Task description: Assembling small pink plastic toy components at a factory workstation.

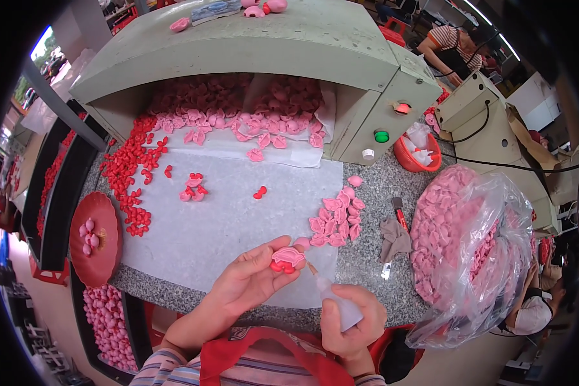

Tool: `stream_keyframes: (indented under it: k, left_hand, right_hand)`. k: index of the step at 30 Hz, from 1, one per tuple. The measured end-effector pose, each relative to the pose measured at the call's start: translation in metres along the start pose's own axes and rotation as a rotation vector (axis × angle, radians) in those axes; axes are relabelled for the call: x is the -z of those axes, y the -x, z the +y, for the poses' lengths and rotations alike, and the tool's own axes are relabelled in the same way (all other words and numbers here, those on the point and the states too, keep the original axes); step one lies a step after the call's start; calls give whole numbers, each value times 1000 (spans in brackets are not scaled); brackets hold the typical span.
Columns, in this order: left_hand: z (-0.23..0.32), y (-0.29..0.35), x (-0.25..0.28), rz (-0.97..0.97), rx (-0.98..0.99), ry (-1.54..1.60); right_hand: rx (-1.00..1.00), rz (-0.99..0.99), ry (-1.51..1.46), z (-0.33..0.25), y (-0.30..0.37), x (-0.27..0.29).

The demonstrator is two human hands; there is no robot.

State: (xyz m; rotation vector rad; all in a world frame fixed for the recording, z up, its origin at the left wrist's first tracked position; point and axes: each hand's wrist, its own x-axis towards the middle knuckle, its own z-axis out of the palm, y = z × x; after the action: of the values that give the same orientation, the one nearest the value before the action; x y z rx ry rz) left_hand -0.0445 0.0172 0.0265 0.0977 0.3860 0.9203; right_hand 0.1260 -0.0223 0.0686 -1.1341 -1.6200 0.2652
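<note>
My left hand pinches a small pink and red plastic piece between thumb and fingers, over the near edge of the white sheet. My right hand is wrapped round a translucent white squeeze bottle. Its thin nozzle points up toward the piece, a little apart from it. Beyond my hands, to the right, lies a cluster of pink shell-like pieces. One red piece rests alone on the sheet, and a few joined pink and red pieces sit left of it.
A green metal housing stands at the back, pink parts piled in its opening. Red pieces spread along the left, beside a red scalloped dish. On the right are a grey cloth, a bulging plastic bag and an orange bowl.
</note>
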Motion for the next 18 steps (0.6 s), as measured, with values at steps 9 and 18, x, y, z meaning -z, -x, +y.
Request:
stream_keyframes:
  k: [9, 18]
  left_hand:
    - [0, -2, 1, 20, 2, 70]
    - [0, 0, 3, -20, -8, 32]
  right_hand:
    - [-27, 12, -11, -1, 0, -1]
    - [-10, 7, -10, 2, 1, -4]
